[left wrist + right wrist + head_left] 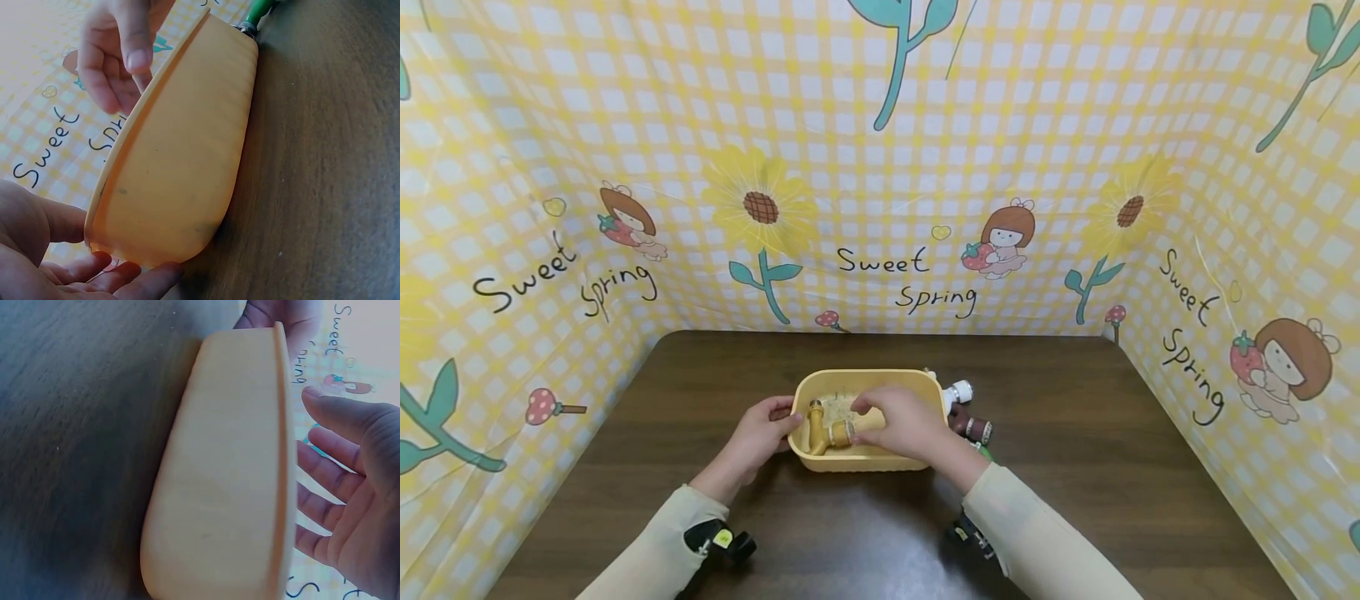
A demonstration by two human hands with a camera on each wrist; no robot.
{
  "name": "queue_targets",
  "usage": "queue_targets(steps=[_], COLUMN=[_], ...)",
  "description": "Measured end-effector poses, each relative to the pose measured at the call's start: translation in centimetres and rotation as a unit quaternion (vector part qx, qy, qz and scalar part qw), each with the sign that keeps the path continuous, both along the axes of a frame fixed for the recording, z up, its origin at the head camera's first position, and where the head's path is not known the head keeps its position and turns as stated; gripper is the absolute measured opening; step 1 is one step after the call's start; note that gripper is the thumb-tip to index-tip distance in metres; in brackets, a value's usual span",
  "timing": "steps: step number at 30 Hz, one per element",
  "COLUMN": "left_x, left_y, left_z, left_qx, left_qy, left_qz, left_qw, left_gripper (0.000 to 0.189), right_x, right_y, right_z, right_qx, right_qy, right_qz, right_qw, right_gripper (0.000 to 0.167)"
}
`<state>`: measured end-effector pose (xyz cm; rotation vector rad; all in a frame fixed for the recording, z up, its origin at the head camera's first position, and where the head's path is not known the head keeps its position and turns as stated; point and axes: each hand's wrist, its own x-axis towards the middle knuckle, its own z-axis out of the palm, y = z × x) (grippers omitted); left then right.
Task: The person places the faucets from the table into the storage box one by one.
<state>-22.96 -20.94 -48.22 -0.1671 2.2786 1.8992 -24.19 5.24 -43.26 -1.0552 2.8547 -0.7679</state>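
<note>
A pale yellow plastic basin sits on the table. My left hand grips its left end, thumb at the rim and fingers against the outer wall; the left wrist view shows this hand too. Inside, toward the left, lies a mustard-yellow, pipe-like piece with metal-ringed ends. Over the basin is my right hand, thumb and fingers spread, its thumb tip close to the piece's right end. Nothing shows between the fingers of the right hand in the right wrist view, where the basin wall hides the inside.
Just right of the basin are a white piece, a dark brown piece and a green piece, partly hidden by the basin and arm. The brown wooden table is enclosed by yellow checked cloth behind and at both sides.
</note>
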Motion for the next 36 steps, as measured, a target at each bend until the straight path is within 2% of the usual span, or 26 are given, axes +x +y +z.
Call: queue_targets(steps=[7,14,22,30,36], left_x=[0.3,0.2,0.3,0.2,0.2], left_y=[0.2,0.2,0.3,0.3,0.2], left_z=[0.3,0.1,0.3,0.3,0.0], left_qx=[0.000,-0.002,-0.005,-0.011,-0.010], left_qy=[0.002,0.002,0.002,0.000,0.001], left_qz=[-0.003,-0.001,0.003,0.003,0.003], left_qw=[1.0000,1.0000,1.0000,0.9999,0.9999], left_gripper=[0.045,0.044,0.043,0.043,0.043], right_x=[1.0,2.0,3.1,3.8,4.4], right_y=[1.8,3.4,5.3,7.7,9.5], right_z=[0.9,1.6,2.3,2.4,2.4], right_qx=[-0.013,-0.033,-0.080,-0.102,-0.126], right_qy=[0.027,0.040,0.051,0.073,0.060], right_qz=[-0.005,-0.028,-0.035,-0.042,-0.047], right_qw=[0.9995,0.9983,0.9949,0.9912,0.9890], right_gripper=[0.036,0.034,0.034,0.036,0.035])
